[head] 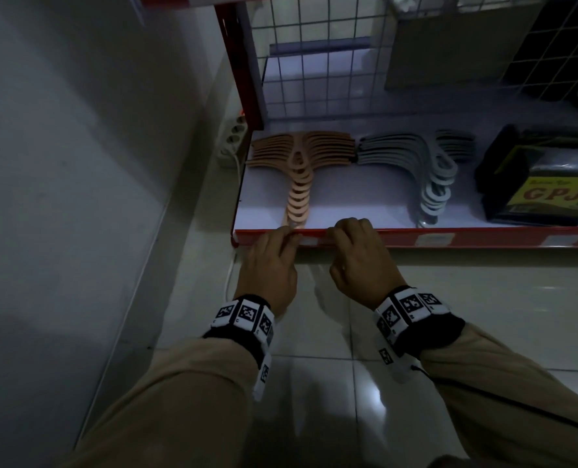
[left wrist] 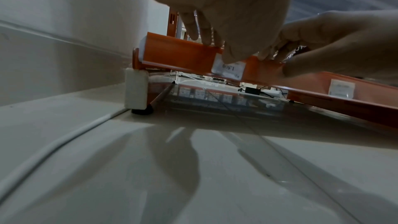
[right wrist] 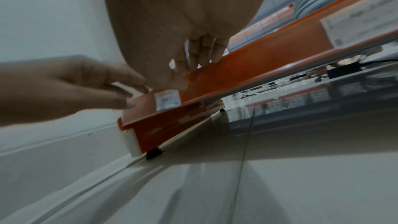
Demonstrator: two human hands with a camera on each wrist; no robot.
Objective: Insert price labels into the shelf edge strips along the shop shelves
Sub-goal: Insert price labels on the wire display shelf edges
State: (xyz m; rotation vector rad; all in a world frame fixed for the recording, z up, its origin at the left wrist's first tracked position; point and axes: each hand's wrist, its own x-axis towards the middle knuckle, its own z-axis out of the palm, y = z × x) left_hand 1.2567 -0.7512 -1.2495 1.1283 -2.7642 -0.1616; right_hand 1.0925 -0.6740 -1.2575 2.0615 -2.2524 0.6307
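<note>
Already two labels sit further right in the strip (head: 483, 236). Both hands work a third label (left wrist: 228, 69) near its left end: left hand (head: 270, 265) and right hand (head: 356, 256) fingers curled over the strip's top edge, seating it.

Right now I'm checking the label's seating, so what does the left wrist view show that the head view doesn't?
Only the left wrist view shows the price label's printed face, seated in the strip, and the space under the shelf with a black adapter and cables.

Only the head view shows the goods on the shelf: tan hangers, grey hangers and a yellow-labelled package.

Both show the red shelf edge strip, the left hand and the right hand on it, and another label further right.
</note>
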